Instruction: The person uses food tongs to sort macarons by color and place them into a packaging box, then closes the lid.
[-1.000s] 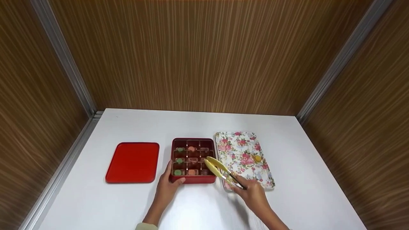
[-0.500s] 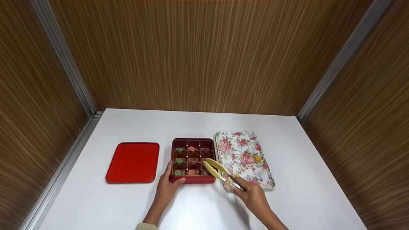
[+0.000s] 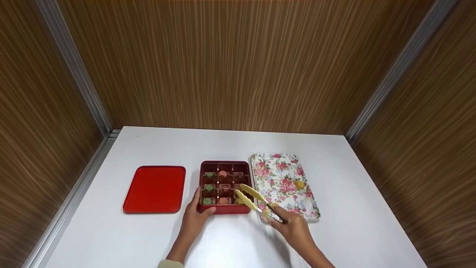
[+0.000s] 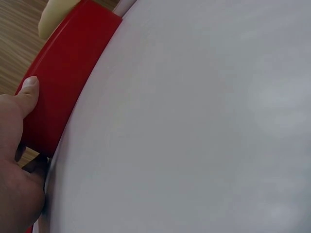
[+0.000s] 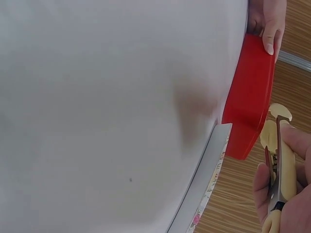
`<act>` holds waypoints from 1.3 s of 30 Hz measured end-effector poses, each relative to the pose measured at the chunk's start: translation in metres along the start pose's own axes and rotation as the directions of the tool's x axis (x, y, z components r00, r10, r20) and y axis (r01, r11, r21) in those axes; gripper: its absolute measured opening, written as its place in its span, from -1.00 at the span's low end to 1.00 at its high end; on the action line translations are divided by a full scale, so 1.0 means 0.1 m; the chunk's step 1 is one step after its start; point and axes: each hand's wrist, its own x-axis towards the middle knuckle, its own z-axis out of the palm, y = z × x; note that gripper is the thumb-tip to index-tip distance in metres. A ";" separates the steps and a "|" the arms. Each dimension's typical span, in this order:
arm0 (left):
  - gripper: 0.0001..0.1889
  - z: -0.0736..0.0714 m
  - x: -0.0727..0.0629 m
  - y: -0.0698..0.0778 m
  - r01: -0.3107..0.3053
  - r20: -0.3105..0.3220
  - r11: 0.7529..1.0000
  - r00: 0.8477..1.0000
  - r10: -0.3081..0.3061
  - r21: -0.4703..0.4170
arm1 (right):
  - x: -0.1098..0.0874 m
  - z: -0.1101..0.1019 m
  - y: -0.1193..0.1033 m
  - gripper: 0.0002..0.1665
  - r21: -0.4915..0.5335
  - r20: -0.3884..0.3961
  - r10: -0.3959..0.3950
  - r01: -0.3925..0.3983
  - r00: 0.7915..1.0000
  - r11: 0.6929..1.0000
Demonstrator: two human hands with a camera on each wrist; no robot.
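Observation:
In the head view a dark red box (image 3: 232,210) with a clear divided insert stands mid-table. My left hand (image 3: 194,219) grips its front left corner, thumb (image 4: 30,92) against the front wall. My right hand (image 3: 295,227) holds yellow-tipped tongs (image 3: 254,192) over the box's right side, their tips spread apart. A round yellow piece (image 3: 240,201) lies in the front right compartment, just below the tips. Green pieces (image 3: 209,187) fill the left column, and orange-pink pieces (image 3: 223,173) sit in the middle one.
Right of the box lies a floral tray (image 3: 275,180) bearing a yellow piece (image 3: 299,184), with more yellow near its front left corner, partly behind the right hand. A flat red tray or lid (image 3: 154,190) is on the left. Wood-grain panels (image 3: 230,67) enclose the white table (image 3: 230,238).
The tongs have shifted slightly left and their tips have spread. A yellow piece now shows in the front right compartment, let go by the tongs. The left hand stays put.

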 end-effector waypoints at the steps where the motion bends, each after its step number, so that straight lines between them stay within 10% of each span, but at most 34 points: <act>1: 0.01 0.00 0.00 0.00 -0.001 -0.001 1.000 1.000 0.001 0.001 | 0.00 0.00 0.00 -0.48 0.002 -0.001 0.004 -0.004 1.000 1.000; 39: 0.03 -0.01 0.01 -0.02 -0.008 0.016 1.000 1.000 0.009 -0.029 | -0.32 -0.42 0.54 -0.26 -0.074 0.046 0.385 -0.382 0.922 0.921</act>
